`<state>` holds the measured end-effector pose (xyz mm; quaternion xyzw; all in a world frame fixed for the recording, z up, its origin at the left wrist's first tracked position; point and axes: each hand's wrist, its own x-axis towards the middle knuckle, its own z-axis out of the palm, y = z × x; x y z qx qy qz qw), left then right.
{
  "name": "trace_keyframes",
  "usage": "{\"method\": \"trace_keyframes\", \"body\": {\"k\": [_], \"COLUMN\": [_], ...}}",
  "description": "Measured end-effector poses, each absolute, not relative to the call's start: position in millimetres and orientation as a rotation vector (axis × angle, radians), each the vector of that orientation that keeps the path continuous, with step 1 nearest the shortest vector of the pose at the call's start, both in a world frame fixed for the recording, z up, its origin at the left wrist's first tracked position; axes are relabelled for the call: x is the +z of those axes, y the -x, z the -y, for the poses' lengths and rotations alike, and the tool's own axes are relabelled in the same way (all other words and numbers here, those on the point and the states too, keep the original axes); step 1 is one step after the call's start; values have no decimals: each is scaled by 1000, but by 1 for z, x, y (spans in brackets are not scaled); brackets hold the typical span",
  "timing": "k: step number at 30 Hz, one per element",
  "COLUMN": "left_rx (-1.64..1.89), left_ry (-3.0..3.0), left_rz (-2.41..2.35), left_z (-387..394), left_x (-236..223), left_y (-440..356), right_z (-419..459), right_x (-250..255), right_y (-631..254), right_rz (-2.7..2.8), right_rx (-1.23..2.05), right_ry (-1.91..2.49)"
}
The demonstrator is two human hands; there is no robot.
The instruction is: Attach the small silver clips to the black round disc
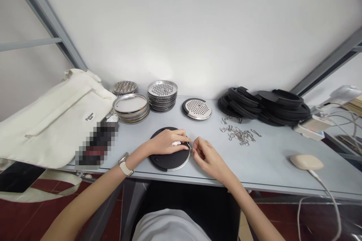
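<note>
A black round disc with a metal rim [169, 158] lies on the grey table [266, 162] in front of me. My left hand [166, 142] rests on top of it, fingers curled and pressing near its right edge. My right hand [204, 153] is pinched at the disc's right rim on a small metal clip [190, 145], which is mostly hidden by the fingertips. I wear a watch [125, 163] on my left wrist.
Stacks of metal rings [131, 107] and perforated metal discs [162, 95] stand at the back, one assembled disc [197, 109] beside them. Black rings [266, 105] are piled at the right, loose metal clips [239, 133] before them. A white bag [53, 116] lies left; a mouse [306, 161] right.
</note>
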<state>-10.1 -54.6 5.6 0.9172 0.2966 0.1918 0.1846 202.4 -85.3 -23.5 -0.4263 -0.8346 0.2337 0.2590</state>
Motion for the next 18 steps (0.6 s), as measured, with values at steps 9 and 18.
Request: {"method": "trace_keyframes", "body": {"k": [9, 18], "left_rx": [548, 529], "left_ry": [-2579, -2582], "left_rz": [-828, -844], "left_z": [55, 55], "left_x": [5, 4], "left_y": [10, 10], "right_z": [84, 83], "right_x": [-20, -25], "right_y": [-203, -204], "right_rz": [2293, 2304], "right_rx": [657, 625], "right_ry": [1106, 1112]}}
